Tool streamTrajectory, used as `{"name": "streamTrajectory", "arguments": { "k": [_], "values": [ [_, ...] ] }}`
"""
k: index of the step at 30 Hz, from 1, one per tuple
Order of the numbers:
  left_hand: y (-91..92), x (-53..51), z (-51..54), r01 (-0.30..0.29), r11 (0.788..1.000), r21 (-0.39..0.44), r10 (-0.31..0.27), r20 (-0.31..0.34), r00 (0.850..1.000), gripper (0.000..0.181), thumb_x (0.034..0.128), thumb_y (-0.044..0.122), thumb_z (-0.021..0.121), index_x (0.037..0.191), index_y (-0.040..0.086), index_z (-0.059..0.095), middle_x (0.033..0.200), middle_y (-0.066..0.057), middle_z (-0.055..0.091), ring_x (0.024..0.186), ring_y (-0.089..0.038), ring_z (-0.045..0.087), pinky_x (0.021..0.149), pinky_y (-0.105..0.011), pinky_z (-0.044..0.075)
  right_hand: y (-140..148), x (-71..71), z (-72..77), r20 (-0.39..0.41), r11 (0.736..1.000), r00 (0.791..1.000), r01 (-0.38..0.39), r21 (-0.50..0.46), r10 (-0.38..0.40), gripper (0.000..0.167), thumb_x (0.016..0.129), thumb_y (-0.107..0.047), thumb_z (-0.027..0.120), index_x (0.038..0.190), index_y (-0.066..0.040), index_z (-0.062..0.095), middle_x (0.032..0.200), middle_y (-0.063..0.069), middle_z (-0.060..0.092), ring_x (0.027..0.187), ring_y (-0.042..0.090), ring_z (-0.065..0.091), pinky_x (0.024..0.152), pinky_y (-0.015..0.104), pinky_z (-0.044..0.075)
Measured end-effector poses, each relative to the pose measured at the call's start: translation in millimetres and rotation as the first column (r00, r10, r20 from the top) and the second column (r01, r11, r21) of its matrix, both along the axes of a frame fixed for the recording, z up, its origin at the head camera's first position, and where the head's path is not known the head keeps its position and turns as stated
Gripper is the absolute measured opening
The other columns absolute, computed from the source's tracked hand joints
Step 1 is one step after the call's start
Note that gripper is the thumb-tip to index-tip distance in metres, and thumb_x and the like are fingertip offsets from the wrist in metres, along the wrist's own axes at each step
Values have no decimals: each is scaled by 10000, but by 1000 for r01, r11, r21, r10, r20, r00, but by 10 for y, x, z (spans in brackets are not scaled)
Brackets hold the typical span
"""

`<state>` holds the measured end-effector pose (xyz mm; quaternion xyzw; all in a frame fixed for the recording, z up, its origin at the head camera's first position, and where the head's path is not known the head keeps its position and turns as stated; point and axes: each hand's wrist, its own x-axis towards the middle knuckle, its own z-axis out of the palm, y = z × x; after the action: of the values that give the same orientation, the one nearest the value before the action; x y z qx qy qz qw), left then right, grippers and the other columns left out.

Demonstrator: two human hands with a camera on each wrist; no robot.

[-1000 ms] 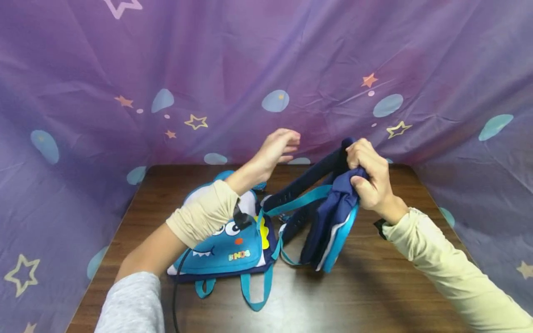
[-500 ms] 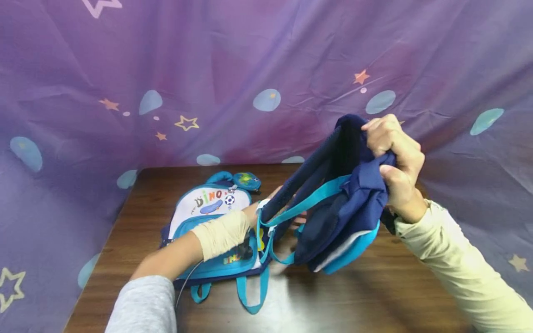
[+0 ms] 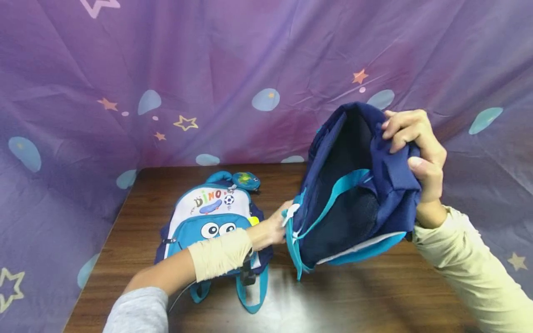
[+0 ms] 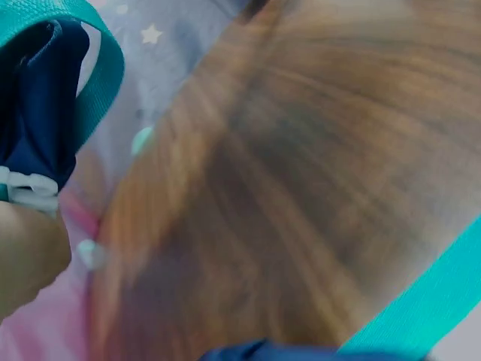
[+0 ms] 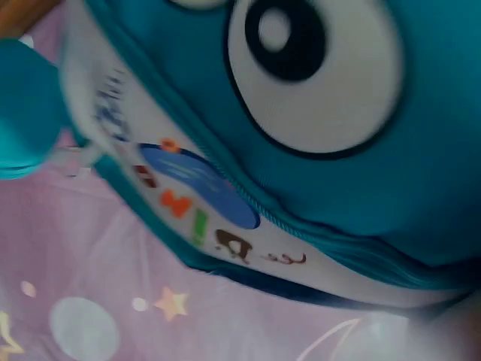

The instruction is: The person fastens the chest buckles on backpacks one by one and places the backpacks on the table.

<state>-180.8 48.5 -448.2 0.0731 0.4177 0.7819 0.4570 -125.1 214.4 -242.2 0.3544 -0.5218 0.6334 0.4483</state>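
Note:
My right hand [image 3: 420, 152] grips a navy backpack [image 3: 397, 185] by its upper side, holding it raised and tilted over the table. Its back panel and shoulder straps face me; the right wrist view shows its blue front [image 5: 361, 188] with a cartoon eye and printed letters. At the backpack's lower left, my left hand [image 3: 276, 229] holds it beside a white strap buckle [image 3: 293, 213]; the fingertips are hidden behind the straps. Close by in the left wrist view are the hand [image 4: 30, 256], the buckle [image 4: 34, 188] and a teal strap [image 4: 105, 83].
A second dino backpack [image 3: 208, 203] lies face up on the wooden table [image 3: 374, 296], partly covered by my left forearm. A small round blue pouch [image 3: 246, 181] hangs at its top. Behind the table is a purple star-patterned cloth [image 3: 233, 83].
My right hand has lifted the backpack up and to the right, and the backpack has turned its back panel toward me. My left hand has come down to the backpack's lower left side.

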Motion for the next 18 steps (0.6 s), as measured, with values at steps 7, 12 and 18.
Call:
{"name": "streamTrajectory", "arguments": {
  "k": [7,12,18],
  "values": [
    [-209,-207,301,-167,979,-119,168,4,986,81,881,198,431,849,198,506,652,87,610,554,-29,590,535,-175,504,458,-13,-127,363,995,931,-12,94,-24,245,825,-124,466,919,-40,676,1242,106,555,1217,235,442,1058,242,290],
    [-365,-326,441,-369,913,-175,350,-126,928,236,836,137,520,1045,236,475,838,41,609,665,-72,589,620,-198,513,863,8,-238,752,961,633,-278,-1,184,329,1009,-114,362,1308,-160,491,1299,49,440,996,103,602,782,198,530],
    [-510,-311,577,-502,780,-373,377,-361,853,611,774,150,620,1354,159,429,1210,-30,569,987,-147,540,871,-263,466,1191,-120,-438,937,951,349,-290,105,3,279,1045,-199,433,1281,-332,368,1212,-47,411,930,33,607,704,235,555]
  ]
}}
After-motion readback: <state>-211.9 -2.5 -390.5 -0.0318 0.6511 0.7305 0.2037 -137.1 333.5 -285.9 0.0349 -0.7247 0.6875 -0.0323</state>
